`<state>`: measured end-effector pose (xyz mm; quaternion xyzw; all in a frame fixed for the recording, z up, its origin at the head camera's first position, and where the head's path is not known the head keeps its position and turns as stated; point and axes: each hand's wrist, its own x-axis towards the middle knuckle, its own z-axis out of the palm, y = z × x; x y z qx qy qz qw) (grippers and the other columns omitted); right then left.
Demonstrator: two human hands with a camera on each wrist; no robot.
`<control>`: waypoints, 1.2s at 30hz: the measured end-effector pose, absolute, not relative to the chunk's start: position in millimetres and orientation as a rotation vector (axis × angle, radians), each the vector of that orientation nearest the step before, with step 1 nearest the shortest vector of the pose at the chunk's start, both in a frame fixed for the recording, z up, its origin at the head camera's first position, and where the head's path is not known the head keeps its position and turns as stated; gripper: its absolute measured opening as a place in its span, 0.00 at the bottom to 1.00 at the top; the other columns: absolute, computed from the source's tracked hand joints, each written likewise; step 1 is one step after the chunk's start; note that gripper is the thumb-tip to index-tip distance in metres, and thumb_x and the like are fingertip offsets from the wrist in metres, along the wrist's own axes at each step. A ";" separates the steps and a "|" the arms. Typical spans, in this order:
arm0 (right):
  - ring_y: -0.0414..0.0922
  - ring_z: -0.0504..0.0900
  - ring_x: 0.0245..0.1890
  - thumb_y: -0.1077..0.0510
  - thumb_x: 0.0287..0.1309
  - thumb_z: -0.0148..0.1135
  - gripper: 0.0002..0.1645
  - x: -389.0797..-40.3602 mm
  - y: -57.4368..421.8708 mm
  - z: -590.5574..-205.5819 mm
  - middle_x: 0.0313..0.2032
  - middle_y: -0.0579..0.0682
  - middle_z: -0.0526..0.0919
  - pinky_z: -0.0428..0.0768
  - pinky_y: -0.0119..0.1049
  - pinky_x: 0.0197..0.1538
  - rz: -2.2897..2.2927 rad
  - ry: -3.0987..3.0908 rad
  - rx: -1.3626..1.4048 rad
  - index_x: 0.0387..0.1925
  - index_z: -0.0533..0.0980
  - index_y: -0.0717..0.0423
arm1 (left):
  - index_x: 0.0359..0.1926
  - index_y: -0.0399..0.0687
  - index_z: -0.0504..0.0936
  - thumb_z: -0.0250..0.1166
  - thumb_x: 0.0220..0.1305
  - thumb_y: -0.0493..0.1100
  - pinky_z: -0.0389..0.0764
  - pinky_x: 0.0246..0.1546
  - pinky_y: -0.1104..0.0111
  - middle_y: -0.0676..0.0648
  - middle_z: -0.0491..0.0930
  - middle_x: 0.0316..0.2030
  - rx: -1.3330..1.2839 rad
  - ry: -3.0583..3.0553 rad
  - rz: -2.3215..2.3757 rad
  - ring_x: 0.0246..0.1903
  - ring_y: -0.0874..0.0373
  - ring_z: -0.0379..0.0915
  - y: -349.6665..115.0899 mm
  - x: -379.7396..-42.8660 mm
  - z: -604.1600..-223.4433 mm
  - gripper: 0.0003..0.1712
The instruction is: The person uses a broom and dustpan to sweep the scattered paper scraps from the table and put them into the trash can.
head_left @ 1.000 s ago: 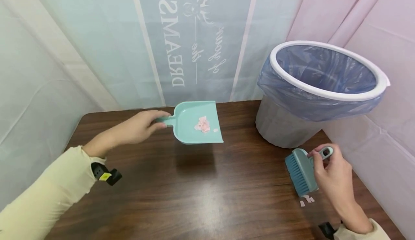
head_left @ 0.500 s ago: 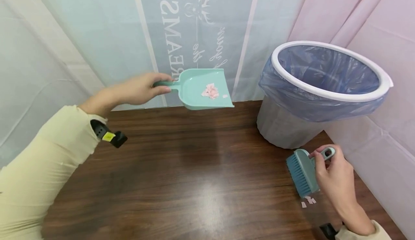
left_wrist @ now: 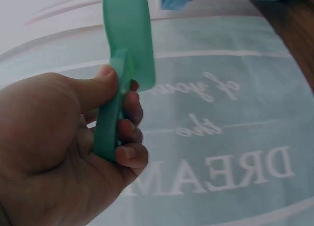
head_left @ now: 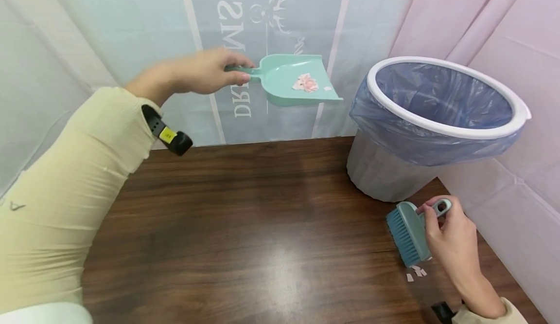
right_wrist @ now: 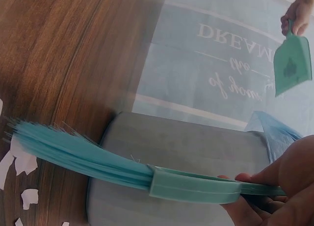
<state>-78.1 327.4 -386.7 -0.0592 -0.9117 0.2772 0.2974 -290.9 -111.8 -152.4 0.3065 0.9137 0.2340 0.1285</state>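
My left hand [head_left: 210, 72] grips the handle of a mint-green dustpan [head_left: 284, 83], raised well above the table in front of the printed curtain. A small heap of pink paper scraps [head_left: 306, 83] lies in the pan, with one loose scrap near its front lip. In the left wrist view, fingers and thumb wrap the dustpan's handle [left_wrist: 109, 130]. At the right, my right hand [head_left: 455, 236] pinches the handle of a hand brush [head_left: 409, 234] with blue bristles. The bristles touch the table, and several paper scraps [right_wrist: 24, 162] lie right by their tips.
A grey bin [head_left: 380, 168] lined with a blue bag [head_left: 437, 95] under a white rim ring [head_left: 437, 127] stands at the back right, between dustpan and brush. Curtains hang behind and beside the dark wooden table [head_left: 227, 217].
My left hand has lifted the dustpan up off the table's level and moved it right, toward the bin, with the scraps still in it. My right hand and the brush have barely moved.
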 end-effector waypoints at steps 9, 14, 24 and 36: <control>0.33 0.64 0.15 0.66 0.69 0.57 0.05 -81.9 329.5 -386.9 0.30 0.19 0.74 0.62 0.27 0.18 0.722 -2.420 -0.136 0.45 0.74 0.60 | 0.77 0.47 0.62 0.46 0.82 0.50 0.73 0.56 0.61 0.43 0.73 0.61 0.877 2.725 0.555 0.52 0.54 0.69 -77.2 -308.3 -124.2 0.29; 0.31 0.66 0.16 0.67 0.68 0.58 0.05 -83.7 331.8 -387.4 0.30 0.20 0.75 0.63 0.26 0.19 0.715 -2.416 -0.128 0.44 0.74 0.60 | 0.78 0.51 0.61 0.44 0.82 0.52 0.68 0.32 0.71 0.49 0.71 0.57 0.897 2.793 0.471 0.34 0.59 0.60 -47.7 -318.6 -110.3 0.29; 0.28 0.67 0.19 0.68 0.65 0.60 0.07 -84.4 333.4 -387.8 0.28 0.32 0.81 0.64 0.24 0.21 0.697 -2.410 -0.138 0.43 0.74 0.61 | 0.73 0.54 0.70 0.47 0.81 0.54 0.65 0.32 0.73 0.53 0.71 0.53 0.973 2.795 0.488 0.33 0.62 0.59 10.3 -318.3 -87.6 0.26; 0.31 0.64 0.15 0.69 0.65 0.59 0.06 -86.3 333.5 -384.0 0.28 0.40 0.82 0.62 0.26 0.18 0.685 -2.418 -0.127 0.43 0.74 0.61 | 0.41 0.52 0.76 0.49 0.81 0.51 0.66 0.30 0.75 0.56 0.66 0.28 1.109 2.876 0.170 0.26 0.66 0.60 72.4 -316.7 -102.5 0.13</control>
